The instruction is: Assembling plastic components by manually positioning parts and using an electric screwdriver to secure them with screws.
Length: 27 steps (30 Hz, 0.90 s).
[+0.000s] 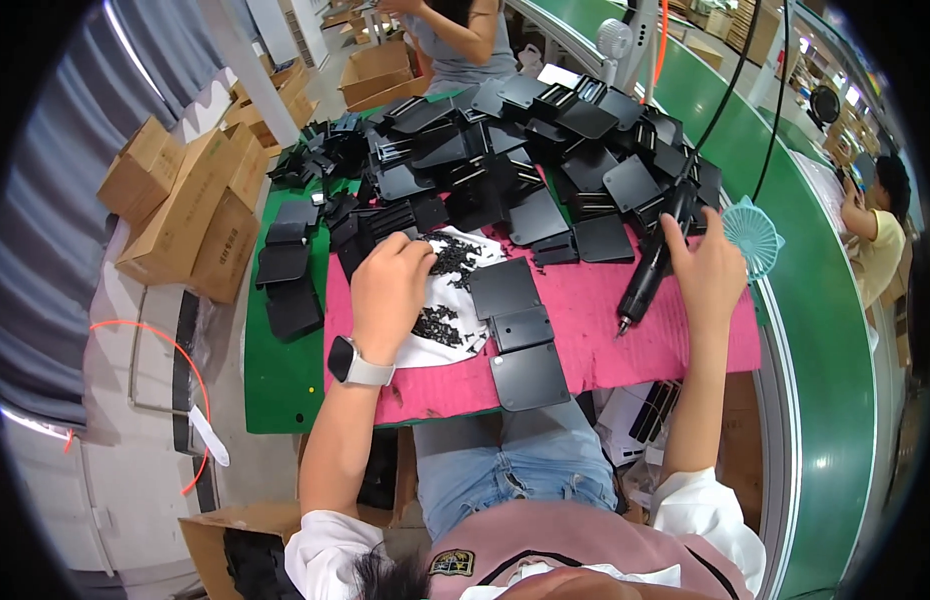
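Observation:
My left hand [387, 298], with a watch on its wrist, has its fingertips pinched together at the upper edge of a pile of small black screws [453, 258]. Whatever the fingertips hold is too small to make out. The screws lie on a white cloth [425, 352]. My right hand [707, 265] holds a black electric screwdriver [650, 272], tilted with its tip down and to the left over the pink mat [595, 345]. Between the hands, a black part [522, 330] with two flat plates joined by a narrower middle piece lies at the mat's near edge.
Many black plates and brackets [505, 150] are heaped across the table's far side. More black plates [285, 265] stand at the left. A light-blue fan [752, 238] is by my right hand, beside a green conveyor [815, 350]. Cardboard boxes [190, 215] stack at left. Other people work beyond.

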Tool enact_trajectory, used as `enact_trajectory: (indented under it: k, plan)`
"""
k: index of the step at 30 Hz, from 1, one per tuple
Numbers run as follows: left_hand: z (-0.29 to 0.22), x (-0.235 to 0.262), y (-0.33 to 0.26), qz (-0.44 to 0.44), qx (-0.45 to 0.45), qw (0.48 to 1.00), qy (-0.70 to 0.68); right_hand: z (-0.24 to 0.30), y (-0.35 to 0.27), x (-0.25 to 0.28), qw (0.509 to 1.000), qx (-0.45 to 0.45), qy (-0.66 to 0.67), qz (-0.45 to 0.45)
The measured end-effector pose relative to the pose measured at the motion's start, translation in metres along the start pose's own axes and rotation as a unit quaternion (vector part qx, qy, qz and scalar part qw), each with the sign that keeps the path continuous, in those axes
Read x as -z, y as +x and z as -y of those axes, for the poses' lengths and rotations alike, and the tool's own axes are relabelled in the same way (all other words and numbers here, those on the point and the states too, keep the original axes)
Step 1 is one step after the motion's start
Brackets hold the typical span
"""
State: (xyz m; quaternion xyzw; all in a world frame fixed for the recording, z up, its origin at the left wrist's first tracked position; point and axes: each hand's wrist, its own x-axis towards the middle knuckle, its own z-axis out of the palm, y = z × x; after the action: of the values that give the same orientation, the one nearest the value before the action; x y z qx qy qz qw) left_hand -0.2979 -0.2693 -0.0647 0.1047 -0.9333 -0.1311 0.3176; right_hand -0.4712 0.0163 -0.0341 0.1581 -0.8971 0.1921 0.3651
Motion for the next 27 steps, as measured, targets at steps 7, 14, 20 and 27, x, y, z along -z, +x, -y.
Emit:
enact_trajectory:
  k: [7,14,20,27]
  plan:
    - [0.005,0.000,0.002,-0.031,0.013,0.996,-0.082,-0.014,0.018,-0.034,0.947,-0.123,0.193,0.227]
    - [0.004,0.001,0.004,-0.079,0.064,0.987,-0.121,0.003,0.005,-0.038,0.509,-0.319,0.752,0.270]
    - [0.001,0.000,0.004,-0.097,0.128,0.973,-0.164,0.043,0.008,-0.001,0.589,-0.184,0.740,0.267]
    - [-0.002,-0.007,0.007,-0.090,0.123,0.969,-0.194,0.080,0.020,0.021,0.603,-0.007,0.749,0.275]
